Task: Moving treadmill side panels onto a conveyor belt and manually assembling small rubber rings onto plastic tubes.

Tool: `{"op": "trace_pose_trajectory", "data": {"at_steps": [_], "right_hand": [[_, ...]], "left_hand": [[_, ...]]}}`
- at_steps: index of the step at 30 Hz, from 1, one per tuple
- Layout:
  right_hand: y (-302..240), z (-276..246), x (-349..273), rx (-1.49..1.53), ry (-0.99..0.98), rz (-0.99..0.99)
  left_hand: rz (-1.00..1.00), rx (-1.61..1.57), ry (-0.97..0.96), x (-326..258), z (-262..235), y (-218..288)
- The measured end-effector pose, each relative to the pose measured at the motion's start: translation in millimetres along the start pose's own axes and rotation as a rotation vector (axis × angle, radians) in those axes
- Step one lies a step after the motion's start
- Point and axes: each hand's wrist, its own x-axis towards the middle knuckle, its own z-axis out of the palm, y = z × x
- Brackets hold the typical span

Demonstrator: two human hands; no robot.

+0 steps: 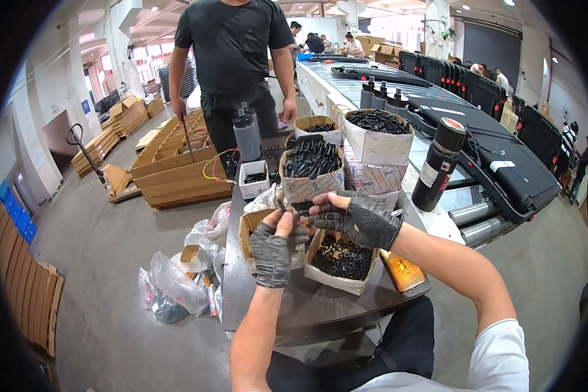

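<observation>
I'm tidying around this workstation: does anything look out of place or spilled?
Yes: crumpled clear plastic bags lie heaped on the floor left of the table. They look like stray litter, though they may be kept there deliberately.

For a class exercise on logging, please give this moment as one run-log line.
left hand: pinching small dark part, shape unclear | right hand: at same part | near carton: black rings | rear carton: elongated black pieces
</observation>
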Motion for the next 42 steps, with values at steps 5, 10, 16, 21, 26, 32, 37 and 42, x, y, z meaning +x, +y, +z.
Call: {"op": "trace_pose_trajectory", "data": {"at_steps": [5,10,16,21,26,32,37,42], "right_hand": [[-9,-3,-13,0.011,-0.083,0.058],[-7,-10,-13,-0.277,-0.046,-0.016],[-21,-10,-15,-1.111,-0.336,-0.133],[-12,-22,-19,-1.866,-0.433,-0.680],[-14,-18,-15,-1.924,-0.581,-0.052],[10,-28,-6,-2.014,-0.599,0.037],[15,-37,-6,-1.894,-0.581,-0.100],[-8,-22,-11,-1.753,-0.494,0.166]], "left_hand": [[-0.030,0.037,-0.004,-2,-6,5],[0.060,0.142,-0.023,-7,-1,-1],[0.078,0.146,0.018,0,-9,2],[0.091,0.218,0.033,-5,-2,13],[0.133,0.171,0.087,-9,0,16],[0.082,0.231,0.033,-11,5,14],[0.121,0.262,0.005,-11,-2,3],[0.071,0.294,-0.023,-13,4,8]]}}
